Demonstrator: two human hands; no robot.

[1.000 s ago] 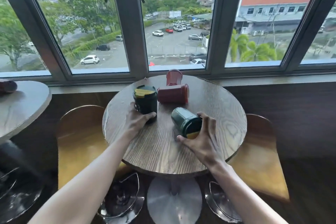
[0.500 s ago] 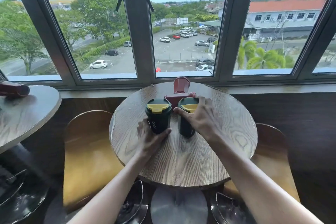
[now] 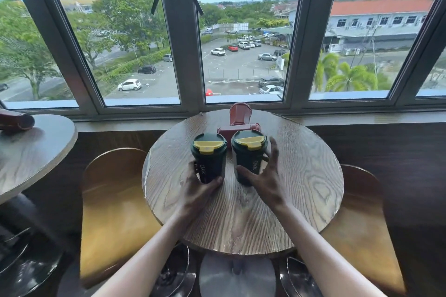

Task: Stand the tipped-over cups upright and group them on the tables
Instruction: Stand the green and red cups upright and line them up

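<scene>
My left hand [image 3: 200, 188] wraps the base of the left green cup [image 3: 209, 157], thumb and fingers curled around its lower wall, so that one is grasped. My right hand [image 3: 265, 176] is spread open around the right green cup [image 3: 249, 155], fingers splayed off its side and thumb low near its foot; whether any skin touches the wall I cannot tell. Both cups stand upright near the centre of the round bench [image 3: 301, 188], yellow lids level, just beside each other with a narrow gap.

To finish this step well, I judge it best to slide the left cup in by its base rather than its lid, keeping it flat on the wood, and lift the right hand straight away so a finger does not catch the rim.

Behind them a red cup [image 3: 239, 129] lies on its side, with another red cup [image 3: 240, 111] at the far edge whose pose I cannot make out. On the neighbouring bench [image 3: 36, 157] at left, a dark red cup [image 3: 17, 122] lies tipped near its far edge.
</scene>
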